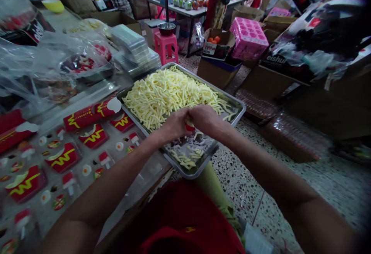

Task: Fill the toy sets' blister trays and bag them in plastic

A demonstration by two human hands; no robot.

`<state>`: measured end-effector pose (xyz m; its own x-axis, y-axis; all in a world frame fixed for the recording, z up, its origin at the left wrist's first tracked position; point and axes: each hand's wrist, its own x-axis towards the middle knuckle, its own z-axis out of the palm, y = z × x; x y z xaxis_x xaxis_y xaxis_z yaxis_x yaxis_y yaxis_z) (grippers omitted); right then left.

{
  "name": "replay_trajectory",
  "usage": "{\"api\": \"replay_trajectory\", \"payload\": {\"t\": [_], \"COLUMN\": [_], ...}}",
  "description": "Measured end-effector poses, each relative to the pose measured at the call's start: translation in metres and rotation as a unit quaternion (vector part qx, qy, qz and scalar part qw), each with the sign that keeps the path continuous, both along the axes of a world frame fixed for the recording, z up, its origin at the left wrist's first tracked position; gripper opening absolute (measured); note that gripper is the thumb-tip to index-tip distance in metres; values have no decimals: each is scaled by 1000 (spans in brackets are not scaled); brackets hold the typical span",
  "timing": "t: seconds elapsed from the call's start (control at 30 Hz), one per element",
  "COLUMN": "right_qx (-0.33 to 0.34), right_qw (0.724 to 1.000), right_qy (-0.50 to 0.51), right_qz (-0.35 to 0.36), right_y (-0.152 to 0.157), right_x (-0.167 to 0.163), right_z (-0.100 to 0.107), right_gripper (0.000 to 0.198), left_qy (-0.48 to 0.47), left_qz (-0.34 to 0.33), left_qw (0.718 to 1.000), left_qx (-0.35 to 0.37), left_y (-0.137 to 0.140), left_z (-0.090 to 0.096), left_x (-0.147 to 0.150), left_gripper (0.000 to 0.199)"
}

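Over the near half of a metal tray, my left hand and my right hand meet with fingers closed. Between them is a small red fry carton; only a red part and a pale bit show, and my fingers cover the rest. Pale yellow toy-like fries are heaped in the far part of the tray. A few short pieces lie scattered in its near corner.
Left on the table, red cartons with yellow marks lie in rows among small food-shaped pieces, near stacked red sleeves. Behind are clear plastic boxes and bags. A pink stool holds a bowl. Cardboard boxes stand right.
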<state>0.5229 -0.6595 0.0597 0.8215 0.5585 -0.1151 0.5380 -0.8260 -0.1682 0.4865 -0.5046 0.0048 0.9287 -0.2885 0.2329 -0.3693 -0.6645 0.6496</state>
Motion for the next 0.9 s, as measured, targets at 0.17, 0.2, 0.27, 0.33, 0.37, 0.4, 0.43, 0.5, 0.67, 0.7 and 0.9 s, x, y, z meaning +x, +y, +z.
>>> {"api": "replay_trajectory", "payload": {"t": [0.17, 0.2, 0.27, 0.33, 0.37, 0.4, 0.43, 0.5, 0.67, 0.7, 0.9], "right_qx": [78, 105, 147, 179, 197, 215, 229, 226, 57, 27, -3], "right_qw": [994, 991, 984, 980, 978, 974, 971, 973, 997, 997, 993], "right_qy": [-57, -74, -98, -81, -59, -34, -9, 23, -22, -35, -7], "right_qz": [46, 23, -9, 20, 46, 68, 75, 42, -51, -59, -116], "right_y": [33, 41, 54, 56, 52, 45, 35, 15, 2, 6, 9], "right_x": [21, 23, 23, 24, 26, 28, 30, 34, 26, 24, 32], "right_z": [34, 40, 48, 50, 49, 45, 38, 19, -36, -43, -52], "right_gripper": [21, 21, 21, 20, 20, 20, 21, 21, 25, 25, 23], "left_qy": [-68, -86, -112, -125, -128, -125, -119, -96, -71, -73, -67], "left_qz": [118, 134, 161, 170, 170, 167, 167, 181, 201, 200, 235], "left_qw": [990, 987, 980, 976, 976, 977, 978, 979, 977, 977, 970], "left_qx": [-29, -32, -44, -50, -47, -38, -27, -4, 6, 7, 9], "left_y": [15, 18, 24, 30, 35, 40, 46, 58, 80, 83, 99], "left_z": [32, 38, 46, 46, 43, 40, 36, 29, 25, 27, 31], "left_x": [25, 28, 28, 21, 16, 11, 5, -4, -18, -21, -40], "left_gripper": [64, 64, 58, 56, 58, 63, 69, 77, 80, 80, 81]}}
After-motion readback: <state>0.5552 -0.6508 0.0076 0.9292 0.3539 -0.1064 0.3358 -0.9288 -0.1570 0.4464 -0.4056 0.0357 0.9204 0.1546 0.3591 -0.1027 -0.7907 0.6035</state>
